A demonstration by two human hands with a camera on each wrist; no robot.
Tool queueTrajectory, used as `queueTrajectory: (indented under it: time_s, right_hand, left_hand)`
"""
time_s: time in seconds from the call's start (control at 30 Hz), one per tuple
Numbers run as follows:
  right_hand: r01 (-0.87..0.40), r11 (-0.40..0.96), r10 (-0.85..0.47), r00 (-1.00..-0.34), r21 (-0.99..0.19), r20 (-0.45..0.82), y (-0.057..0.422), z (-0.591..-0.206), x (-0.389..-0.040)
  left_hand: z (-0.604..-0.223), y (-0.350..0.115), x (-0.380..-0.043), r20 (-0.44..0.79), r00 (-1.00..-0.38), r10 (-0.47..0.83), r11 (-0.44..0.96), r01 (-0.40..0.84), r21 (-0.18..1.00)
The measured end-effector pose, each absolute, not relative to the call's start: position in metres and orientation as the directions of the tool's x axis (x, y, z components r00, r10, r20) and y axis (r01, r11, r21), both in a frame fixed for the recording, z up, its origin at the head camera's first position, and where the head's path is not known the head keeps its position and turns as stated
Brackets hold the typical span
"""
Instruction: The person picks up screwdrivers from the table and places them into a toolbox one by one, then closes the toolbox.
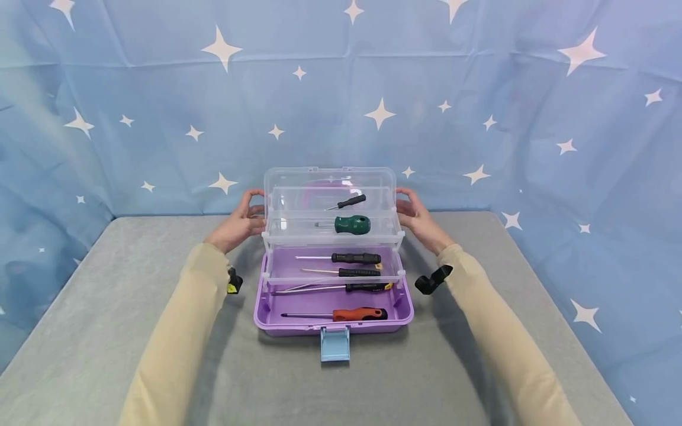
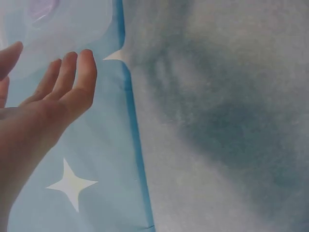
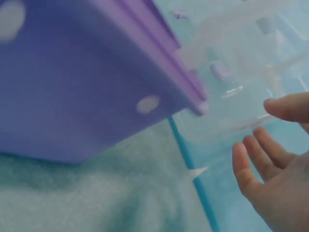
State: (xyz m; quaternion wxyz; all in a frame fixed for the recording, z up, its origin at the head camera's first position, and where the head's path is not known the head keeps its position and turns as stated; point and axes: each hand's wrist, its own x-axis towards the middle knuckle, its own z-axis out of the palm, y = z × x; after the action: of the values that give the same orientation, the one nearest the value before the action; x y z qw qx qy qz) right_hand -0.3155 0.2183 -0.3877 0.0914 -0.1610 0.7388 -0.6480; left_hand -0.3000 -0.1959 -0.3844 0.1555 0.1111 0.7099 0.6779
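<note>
A purple toolbox (image 1: 259, 313) stands unfastened, its transparent lid (image 1: 330, 173) raised at the back and its clear trays (image 1: 288, 239) fanned out in steps. My left hand (image 1: 240, 225) is at the lid's left edge, fingers spread and slightly bent. Mirroring it, my right hand (image 1: 421, 222) is at the right edge; in the right wrist view its thumb and fingers (image 3: 241, 166) stand apart. A small black screwdriver (image 1: 352, 200) and a stubby green screwdriver (image 1: 352, 225) lie in the upper tiers. Lower down are several black-handled screwdrivers (image 1: 356, 258) and an orange-handled screwdriver (image 1: 359, 314).
At the toolbox's front hangs a light blue latch (image 1: 335, 346). Grey cloth covers the table (image 1: 160, 266). A blue curtain with white stars (image 1: 319, 94) rises behind the table and along both sides. Black wrist mounts (image 1: 433, 279) jut inward from the sleeves.
</note>
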Motion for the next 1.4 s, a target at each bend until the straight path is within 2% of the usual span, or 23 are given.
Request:
queueTrajectory:
  time_s: [0.3, 0.57, 0.73, 0.83, 0.97, 1.2, 1.33, 1.4]
  right_hand:
    - [-0.143, 0.042, -0.35, -0.929, -0.989, 0.12, 0.224, -0.366, -0.305]
    - [-0.147, -0.01, -0.321, -0.936, -0.989, 0.143, 0.222, -0.35, -0.291]
    - [-0.144, -0.065, -0.309, -0.938, -0.988, 0.157, 0.22, -0.339, -0.283]
    - [-0.135, -0.03, -0.308, -0.941, -0.99, 0.138, 0.218, -0.334, -0.278]
    - [-0.13, 0.107, -0.342, -0.936, -0.986, 0.086, 0.216, -0.33, -0.271]
    - [-0.127, 0.029, -0.442, -0.892, -0.991, 0.101, 0.22, -0.329, -0.267]
    - [-0.15, 0.085, -0.479, -0.873, -0.985, 0.092, 0.225, -0.326, -0.264]
    - [-0.153, 0.112, -0.509, -0.857, -0.982, 0.075, 0.229, -0.322, -0.261]
  left_hand:
    - [-0.372, -0.198, -0.294, -0.019, -0.924, 0.381, 0.062, 0.005, 0.998]
    - [-0.355, -0.202, -0.282, 0.029, -0.922, 0.385, 0.014, 0.038, 0.999]
    - [-0.34, -0.2, -0.276, 0.006, -0.932, 0.364, 0.091, 0.041, 0.995]
    - [-0.333, -0.199, -0.271, -0.015, -0.936, 0.351, 0.172, 0.048, 0.984]
    - [-0.329, -0.198, -0.264, -0.024, -0.933, 0.36, 0.214, 0.057, 0.975]
    - [-0.328, -0.205, -0.254, -0.01, -0.907, 0.421, 0.192, 0.079, 0.978]
    - [-0.327, -0.209, -0.251, 0.009, -0.879, 0.477, 0.178, 0.106, 0.978]
    - [-0.325, -0.212, -0.247, -0.035, -0.872, 0.488, 0.221, 0.085, 0.971]
